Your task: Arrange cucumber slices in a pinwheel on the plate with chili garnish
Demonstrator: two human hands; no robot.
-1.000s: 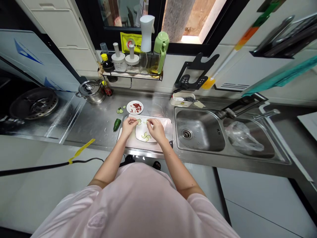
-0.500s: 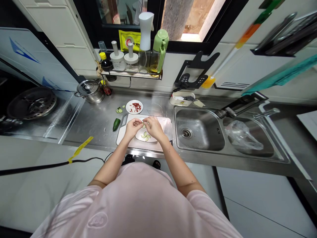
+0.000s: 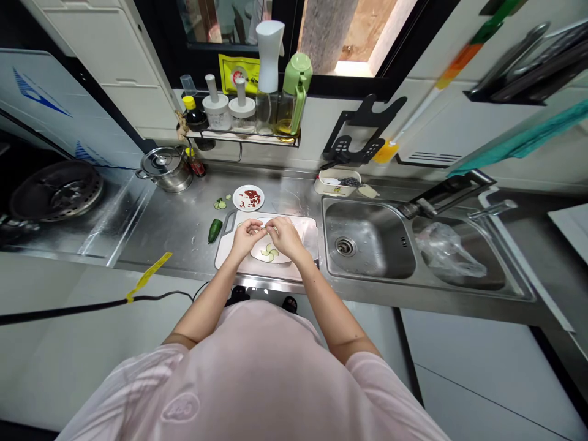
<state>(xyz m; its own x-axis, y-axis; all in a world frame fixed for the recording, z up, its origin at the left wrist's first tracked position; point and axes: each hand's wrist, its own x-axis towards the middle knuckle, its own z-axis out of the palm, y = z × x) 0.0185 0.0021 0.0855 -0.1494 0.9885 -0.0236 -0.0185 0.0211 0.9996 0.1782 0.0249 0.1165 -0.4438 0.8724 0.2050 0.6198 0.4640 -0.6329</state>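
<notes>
My left hand (image 3: 247, 237) and my right hand (image 3: 283, 236) meet fingertip to fingertip over a white plate (image 3: 281, 258). Both are pinched around something small and pale that their fingers mostly hide. Thin green-edged slices (image 3: 269, 252) lie in a curved pattern on the plate. Beneath the plate is a pale cutting board (image 3: 239, 267) with a grey handle. A dark green cucumber piece (image 3: 215, 230) rests left of the board, with a few small slices (image 3: 220, 204) behind it. Behind the board, a white plate (image 3: 237, 204) holds small red pieces.
A double sink (image 3: 372, 245) is to the right, with a plastic bag (image 3: 450, 251) in its far basin and a black faucet (image 3: 425, 199). A lidded pot (image 3: 168, 170) and a wok (image 3: 57, 190) are left. A condiment rack (image 3: 257, 138) hangs behind.
My hands stay over the plate, fingertips still together, with small finger shifts. The pale piece between them is now harder to see. The whole view has moved very slightly.
</notes>
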